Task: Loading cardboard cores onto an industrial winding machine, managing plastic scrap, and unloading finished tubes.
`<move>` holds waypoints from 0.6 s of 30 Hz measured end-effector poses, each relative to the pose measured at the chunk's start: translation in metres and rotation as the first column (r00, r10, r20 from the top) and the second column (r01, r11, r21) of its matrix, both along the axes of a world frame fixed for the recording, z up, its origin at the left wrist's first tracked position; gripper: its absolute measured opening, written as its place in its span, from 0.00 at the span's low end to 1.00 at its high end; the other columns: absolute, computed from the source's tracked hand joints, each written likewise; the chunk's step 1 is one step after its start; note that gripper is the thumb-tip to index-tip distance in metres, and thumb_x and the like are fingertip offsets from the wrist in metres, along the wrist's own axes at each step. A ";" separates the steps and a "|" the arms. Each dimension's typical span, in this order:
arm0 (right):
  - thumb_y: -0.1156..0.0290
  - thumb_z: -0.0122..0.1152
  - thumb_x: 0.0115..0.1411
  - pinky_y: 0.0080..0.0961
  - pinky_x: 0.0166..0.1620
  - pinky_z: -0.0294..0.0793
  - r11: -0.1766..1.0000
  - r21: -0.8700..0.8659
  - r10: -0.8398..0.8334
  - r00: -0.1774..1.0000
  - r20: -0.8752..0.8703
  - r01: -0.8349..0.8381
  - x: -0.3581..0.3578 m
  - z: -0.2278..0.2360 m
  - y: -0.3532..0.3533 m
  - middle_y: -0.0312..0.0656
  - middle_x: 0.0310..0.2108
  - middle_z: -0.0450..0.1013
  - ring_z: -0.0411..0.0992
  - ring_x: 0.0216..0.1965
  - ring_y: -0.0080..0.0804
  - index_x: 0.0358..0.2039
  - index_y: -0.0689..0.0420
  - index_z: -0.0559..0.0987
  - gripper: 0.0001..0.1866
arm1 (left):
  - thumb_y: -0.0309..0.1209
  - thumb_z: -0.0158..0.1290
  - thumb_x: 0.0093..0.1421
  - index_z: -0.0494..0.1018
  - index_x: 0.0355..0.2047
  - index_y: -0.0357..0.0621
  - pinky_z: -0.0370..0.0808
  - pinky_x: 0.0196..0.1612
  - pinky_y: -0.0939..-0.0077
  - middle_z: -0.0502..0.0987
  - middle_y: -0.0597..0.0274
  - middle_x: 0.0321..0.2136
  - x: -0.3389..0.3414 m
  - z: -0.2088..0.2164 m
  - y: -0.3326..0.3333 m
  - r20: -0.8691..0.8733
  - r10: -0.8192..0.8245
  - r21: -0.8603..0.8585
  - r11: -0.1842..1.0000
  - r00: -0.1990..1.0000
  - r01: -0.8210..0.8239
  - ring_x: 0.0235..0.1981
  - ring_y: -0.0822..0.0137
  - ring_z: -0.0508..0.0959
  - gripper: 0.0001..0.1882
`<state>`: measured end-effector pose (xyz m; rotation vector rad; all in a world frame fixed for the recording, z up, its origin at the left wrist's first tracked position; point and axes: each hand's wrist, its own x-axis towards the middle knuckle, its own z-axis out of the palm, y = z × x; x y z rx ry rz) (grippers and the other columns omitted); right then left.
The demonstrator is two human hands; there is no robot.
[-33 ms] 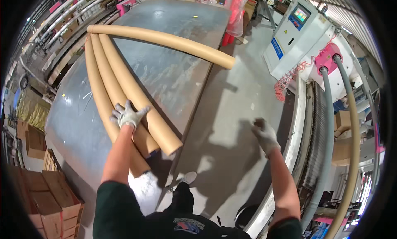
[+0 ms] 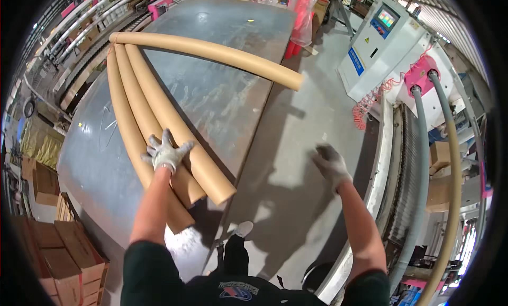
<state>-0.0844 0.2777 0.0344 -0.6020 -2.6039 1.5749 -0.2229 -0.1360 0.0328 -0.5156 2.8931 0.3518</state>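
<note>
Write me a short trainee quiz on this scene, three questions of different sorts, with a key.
1. How many brown tubes lie on the grey table?
2. True or false: the right hand is gripping a tube.
3. Which hand is spread over the tubes lying side by side?

Key:
1. Four.
2. False; the right hand is clear of the tubes.
3. The left hand.

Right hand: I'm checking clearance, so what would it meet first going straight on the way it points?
The right hand would probably meet the crosswise brown tube near its right end; depth is unclear, so it might pass above or below instead.
</note>
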 end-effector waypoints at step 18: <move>0.46 0.70 0.28 0.28 0.51 0.64 0.702 0.474 0.265 0.813 0.519 -0.531 -0.370 0.014 -0.064 0.50 0.50 0.65 0.63 0.52 0.43 0.45 0.59 0.72 0.44 | 0.62 0.58 0.34 0.61 0.56 0.59 0.38 0.60 0.46 0.44 0.41 0.60 -0.009 -0.022 -0.017 -0.191 -0.027 0.009 1.000 0.981 0.029 0.59 0.31 0.42 0.47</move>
